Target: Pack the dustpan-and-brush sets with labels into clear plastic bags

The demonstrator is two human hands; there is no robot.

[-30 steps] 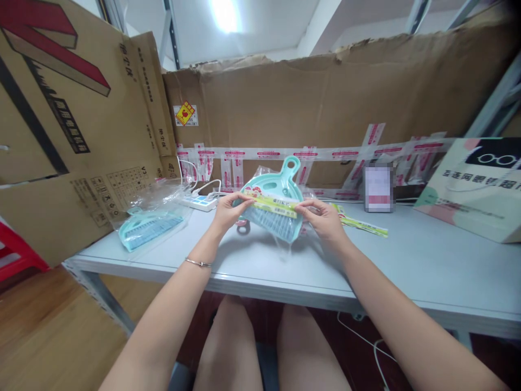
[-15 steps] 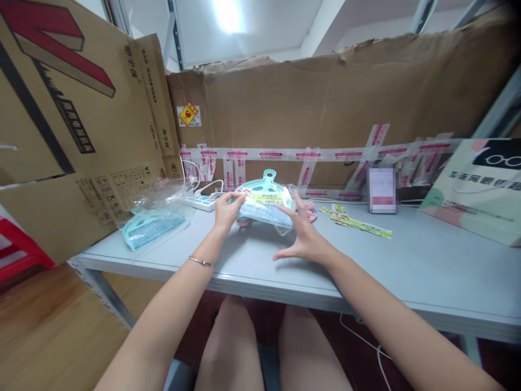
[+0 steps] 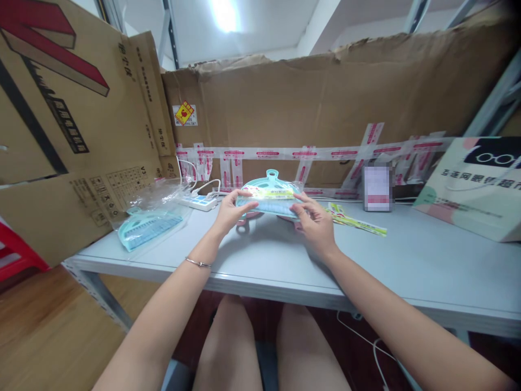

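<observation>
Between my hands, above the table, is a turquoise dustpan and brush set (image 3: 266, 206) in a clear plastic bag. A yellow-green label strip (image 3: 272, 193) lies across its front. My left hand (image 3: 233, 212) pinches its left end between thumb and fingers. At the right end, my right hand (image 3: 316, 220) has its fingers closed on the edge. Pink pieces (image 3: 243, 223) show in part behind and below the set; the rest of them is hidden. Another turquoise dustpan and brush set (image 3: 150, 228) in a clear bag rests on the table to the left.
Several loose yellow-green label strips (image 3: 358, 221) lie right of my right hand. A phone with a blurred screen (image 3: 376, 187) leans at the back, beside a printed box (image 3: 476, 190). A power strip (image 3: 199, 202) with white cables sits behind my left hand. Cardboard (image 3: 277, 108) walls the table's back.
My right hand has gone from spread fingers to gripping the right end of the bagged set. The set now sits more level, held from both sides.
</observation>
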